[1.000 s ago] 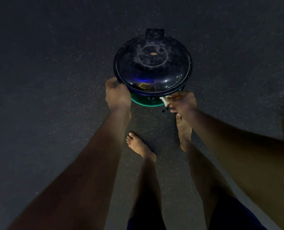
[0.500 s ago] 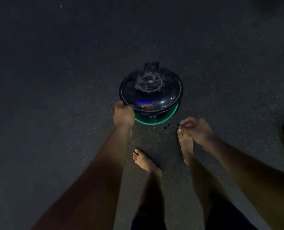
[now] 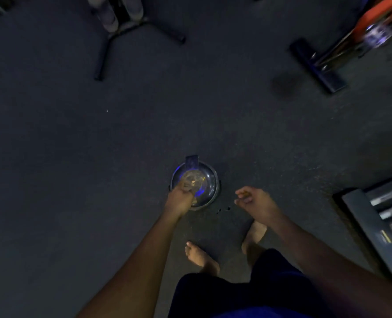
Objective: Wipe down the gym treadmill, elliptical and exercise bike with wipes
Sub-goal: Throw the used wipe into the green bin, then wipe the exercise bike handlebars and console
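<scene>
A round bin with a dark glossy lid (image 3: pixel 207 182) stands on the dark gym floor just in front of my bare feet. My left hand (image 3: pixel 180 199) is on the lid's near-left rim, fingers curled over its edge, and the lid lies flat on the bin. My right hand (image 3: pixel 253 203) hovers to the right of the bin, apart from it, with fingers loosely curled and nothing in them. No wipe is visible.
Black legs of a machine (image 3: pixel 126 31) stand at the far left. An orange-framed machine (image 3: pixel 373 21) with a black base bar (image 3: pixel 318 65) is at the far right. A dark machine's base (image 3: pixel 373 228) juts in at the right edge.
My right hand held a white wipe at the raised lid's gap and now is empty and drawn back. The lid has come down over the green bin, and my head has risen.
</scene>
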